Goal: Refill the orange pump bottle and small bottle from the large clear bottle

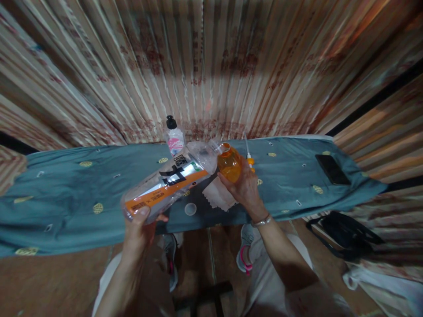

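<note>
Our left hand [140,229] has its fingers closed round the base of a large clear refill bottle [168,182], tipped mouth-first toward the small orange bottle [229,164] that our right hand [246,189] grips above the teal-covered table [66,193]. The two mouths look just touching. We judge a slight wobble could send liquid past the narrow neck onto the white cloth [218,196] below.

Head camera, looking forward-down, close over table [66,193]
</note>
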Tool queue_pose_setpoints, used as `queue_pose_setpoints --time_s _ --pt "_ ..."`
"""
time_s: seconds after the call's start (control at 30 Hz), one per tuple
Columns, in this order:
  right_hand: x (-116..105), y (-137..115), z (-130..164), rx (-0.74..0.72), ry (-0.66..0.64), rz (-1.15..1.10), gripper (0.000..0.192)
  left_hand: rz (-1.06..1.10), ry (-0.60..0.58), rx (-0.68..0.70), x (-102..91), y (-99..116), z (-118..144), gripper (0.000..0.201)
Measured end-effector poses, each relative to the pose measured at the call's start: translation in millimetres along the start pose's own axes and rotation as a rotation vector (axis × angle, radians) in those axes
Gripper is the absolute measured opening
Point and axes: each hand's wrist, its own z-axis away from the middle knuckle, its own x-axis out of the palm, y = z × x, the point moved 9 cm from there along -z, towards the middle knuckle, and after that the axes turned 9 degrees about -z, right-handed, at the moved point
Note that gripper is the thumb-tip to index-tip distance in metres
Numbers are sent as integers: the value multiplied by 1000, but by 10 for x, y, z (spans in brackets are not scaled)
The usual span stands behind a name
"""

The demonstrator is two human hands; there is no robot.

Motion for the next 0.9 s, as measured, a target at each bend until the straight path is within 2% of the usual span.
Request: queue_pose_setpoints --time_s 0.17,0.63,0.9 --pt "8 4 5 -4 -1 14 73 17 6 -21 4 -18 -12 47" --pt "-19 -31 -3 -31 22 -8 75 25 21 -24 -15 3 -38 46" --pt "19 17 13 -23 7 -28 79 23 18 37 14 90 -17 45"
